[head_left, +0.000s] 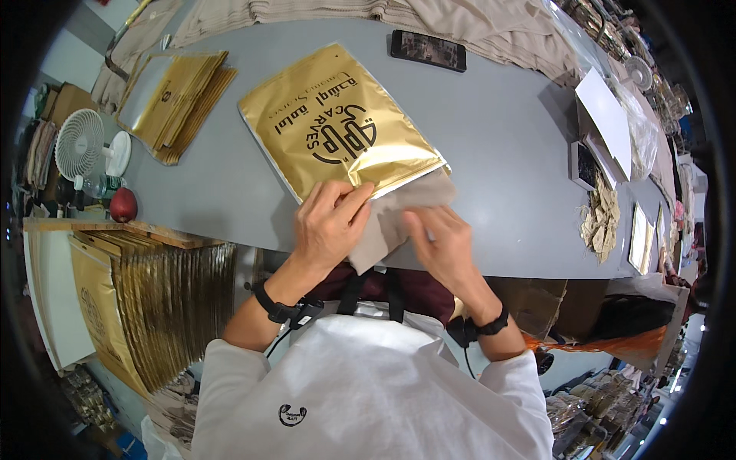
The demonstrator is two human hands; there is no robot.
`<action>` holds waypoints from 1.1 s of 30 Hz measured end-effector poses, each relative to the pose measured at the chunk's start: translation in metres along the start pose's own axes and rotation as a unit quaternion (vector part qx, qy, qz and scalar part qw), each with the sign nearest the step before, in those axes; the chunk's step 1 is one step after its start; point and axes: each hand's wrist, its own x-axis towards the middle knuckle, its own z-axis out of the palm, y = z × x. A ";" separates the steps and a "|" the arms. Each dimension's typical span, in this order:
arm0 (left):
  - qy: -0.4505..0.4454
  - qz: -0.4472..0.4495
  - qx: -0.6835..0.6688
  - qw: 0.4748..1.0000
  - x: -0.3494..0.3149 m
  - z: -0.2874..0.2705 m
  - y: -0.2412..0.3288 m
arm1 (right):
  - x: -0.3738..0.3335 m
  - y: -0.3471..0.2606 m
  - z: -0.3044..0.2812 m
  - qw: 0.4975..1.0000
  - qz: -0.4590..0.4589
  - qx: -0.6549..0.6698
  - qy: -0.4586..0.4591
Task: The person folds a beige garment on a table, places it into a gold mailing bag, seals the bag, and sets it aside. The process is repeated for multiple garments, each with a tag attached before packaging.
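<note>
A shiny gold plastic bag (307,146) with black print lies on the grey table, its mouth toward me. A folded beige cloth (391,218) pokes out of that mouth, the rest of it hidden inside the bag. With fingers and thumb closed, my left hand (328,226) grips the bag at the edge of its opening. My right hand (445,241) is on the cloth's right side, fingers curled and thumb against the fabric; its fingertips are partly hidden.
Several gold bags (172,100) are stacked at the far left, near a white fan (80,144) and a red round object (123,205). A phone (428,50) lies at the back. More gold bags (153,307) stand below the table's left edge. Crumpled beige scraps (602,222) lie at right.
</note>
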 end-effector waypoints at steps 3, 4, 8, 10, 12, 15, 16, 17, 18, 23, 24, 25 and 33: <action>0.041 0.046 -0.001 0.998 0.006 0.003 0.003 | 0.042 0.005 0.031 0.980 -0.133 -0.061 -0.132; 0.047 0.057 -0.002 0.997 0.007 0.003 0.003 | 0.050 0.007 0.039 0.965 -0.094 -0.081 -0.233; 0.060 0.041 -0.029 0.997 0.004 0.004 0.002 | 0.085 0.019 0.072 0.938 -0.042 -0.091 -0.331; 0.056 0.052 -0.047 0.996 -0.001 0.006 0.004 | 0.101 0.023 0.091 0.959 -0.053 -0.063 -0.272; 0.055 0.054 -0.064 0.995 -0.003 0.007 0.005 | 0.109 0.026 0.102 0.968 -0.057 -0.044 -0.239; 0.064 0.063 -0.089 0.992 -0.003 0.006 0.007 | 0.103 0.027 0.103 0.971 -0.056 -0.019 -0.233; 0.062 0.056 -0.091 0.992 -0.002 0.006 0.007 | 0.095 0.027 0.097 0.971 -0.063 -0.014 -0.231; 0.065 0.052 -0.094 0.992 -0.001 0.004 0.008 | 0.089 0.025 0.093 0.972 -0.069 -0.009 -0.226; 0.059 0.039 -0.094 0.993 0.001 0.003 0.008 | 0.082 0.024 0.088 0.974 -0.073 -0.003 -0.217; 0.064 0.061 -0.133 0.987 -0.005 0.001 0.017 | 0.086 0.019 0.093 0.979 -0.086 0.025 -0.181; 0.064 0.060 -0.138 0.987 -0.007 0.002 0.019 | 0.094 0.020 0.097 0.979 -0.079 0.031 -0.186; 0.069 0.052 -0.134 0.987 -0.008 0.003 0.021 | 0.101 0.021 0.101 0.978 -0.069 0.038 -0.196; -0.001 -0.012 -0.204 0.979 0.012 -0.024 -0.013 | 0.112 0.037 0.116 0.896 0.097 0.382 -0.203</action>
